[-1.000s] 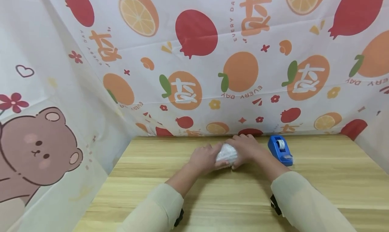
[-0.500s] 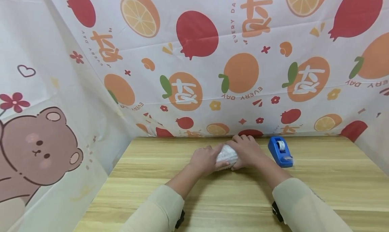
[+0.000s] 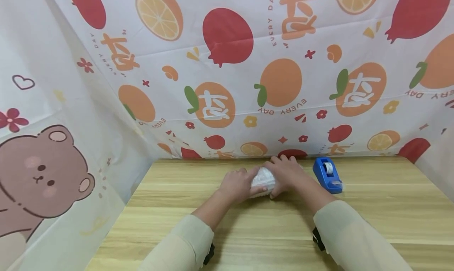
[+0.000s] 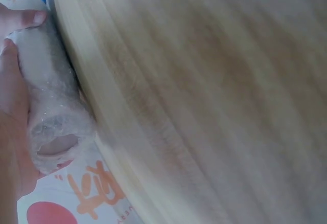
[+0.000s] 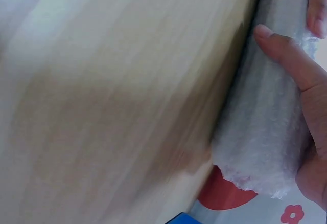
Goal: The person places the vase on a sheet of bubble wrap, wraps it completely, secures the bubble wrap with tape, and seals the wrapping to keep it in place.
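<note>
Near the back of the table, a bubble-wrapped cylinder (image 3: pixel 264 179) lies on its side between both hands. My left hand (image 3: pixel 238 185) grips its left part, the thumb lying across the top. On its right part my right hand (image 3: pixel 286 172) has its fingers over the far side and its thumb on the near side. The left wrist view shows the cylinder (image 4: pixel 53 81) with a hollow-looking end under crumpled clear film. In the right wrist view the wrapped cylinder (image 5: pixel 260 106) has a ragged film edge, and the right thumb presses along it.
A blue tape dispenser (image 3: pixel 327 175) with a roll of tape stands just right of my right forearm. The wooden table (image 3: pixel 177 212) ends at a fruit-print curtain (image 3: pixel 244 81) behind, and a bear-print curtain (image 3: pixel 42 176) hangs at the left.
Both hands keep their grip on the wrapped cylinder, which stays in almost the same place. The head view has shifted slightly.
</note>
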A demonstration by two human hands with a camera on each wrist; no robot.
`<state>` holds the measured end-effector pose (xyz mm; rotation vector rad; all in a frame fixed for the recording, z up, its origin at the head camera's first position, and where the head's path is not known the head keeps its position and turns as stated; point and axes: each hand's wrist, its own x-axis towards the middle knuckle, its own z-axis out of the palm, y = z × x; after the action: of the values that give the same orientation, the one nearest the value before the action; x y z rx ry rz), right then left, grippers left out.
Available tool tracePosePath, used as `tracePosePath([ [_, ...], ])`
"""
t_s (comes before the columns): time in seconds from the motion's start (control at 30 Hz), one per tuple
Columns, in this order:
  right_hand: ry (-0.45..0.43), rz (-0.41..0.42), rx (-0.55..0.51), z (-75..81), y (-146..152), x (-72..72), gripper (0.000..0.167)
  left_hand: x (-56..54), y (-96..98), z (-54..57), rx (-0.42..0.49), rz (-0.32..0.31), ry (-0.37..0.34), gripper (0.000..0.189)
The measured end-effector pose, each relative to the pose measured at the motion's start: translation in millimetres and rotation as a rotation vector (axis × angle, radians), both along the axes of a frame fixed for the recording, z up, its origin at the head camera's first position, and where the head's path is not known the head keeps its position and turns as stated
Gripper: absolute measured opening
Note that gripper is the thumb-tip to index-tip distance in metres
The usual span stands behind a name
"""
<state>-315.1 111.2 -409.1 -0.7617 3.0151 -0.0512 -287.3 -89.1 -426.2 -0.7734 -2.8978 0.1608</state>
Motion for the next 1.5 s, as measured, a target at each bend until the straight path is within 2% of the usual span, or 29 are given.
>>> tracePosePath([
  [0.2, 0.002, 0.001, 0.000, 4.9, 2, 1.5, 0.097, 0.8, 0.5, 2.2, -0.005, -0.011, 0.036, 0.079],
  [0.43, 0.148, 0.037, -0.081, -12.4, 11, 9.6, 0.093, 2.9, 1.3, 3.5, -0.018, -0.021, 0.040, 0.078],
  [0.57, 0.223, 0.058, -0.117, -26.0, 13, 15.8, 0.095, 4.8, 3.6, 2.0, -0.017, 0.016, -0.003, 0.080],
  [0.73, 0.250, 0.050, -0.109, -36.4, 13, 21.2, 0.098, 4.6, 8.1, 2.7, -0.003, 0.097, -0.062, 0.078],
  [0.93, 0.243, 0.032, -0.104, -32.1, 9, 19.9, 0.104, 5.8, 13.7, 3.8, 0.051, 0.152, -0.107, 0.076],
  [1.07, 0.220, 0.058, -0.100, -22.8, 6, 15.3, 0.096, 9.7, 13.0, 5.8, 0.121, 0.171, -0.117, 0.074],
  [1.17, 0.196, 0.090, -0.088, -15.4, 4, 11.5, 0.093, 13.1, 10.0, 7.1, 0.158, 0.154, -0.104, 0.070],
  [1.3, 0.173, 0.118, -0.084, -8.0, 7, 8.0, 0.094, 18.0, 5.9, 10.2, 0.163, 0.070, -0.101, 0.069],
  [1.4, 0.145, 0.130, -0.106, -6.8, 11, 6.3, 0.095, 21.0, 3.5, 11.4, 0.165, 0.009, -0.116, 0.074],
  [1.5, 0.094, 0.146, -0.145, -9.2, 13, 5.3, 0.095, 23.7, 2.5, 8.0, 0.184, -0.010, -0.135, 0.075],
])
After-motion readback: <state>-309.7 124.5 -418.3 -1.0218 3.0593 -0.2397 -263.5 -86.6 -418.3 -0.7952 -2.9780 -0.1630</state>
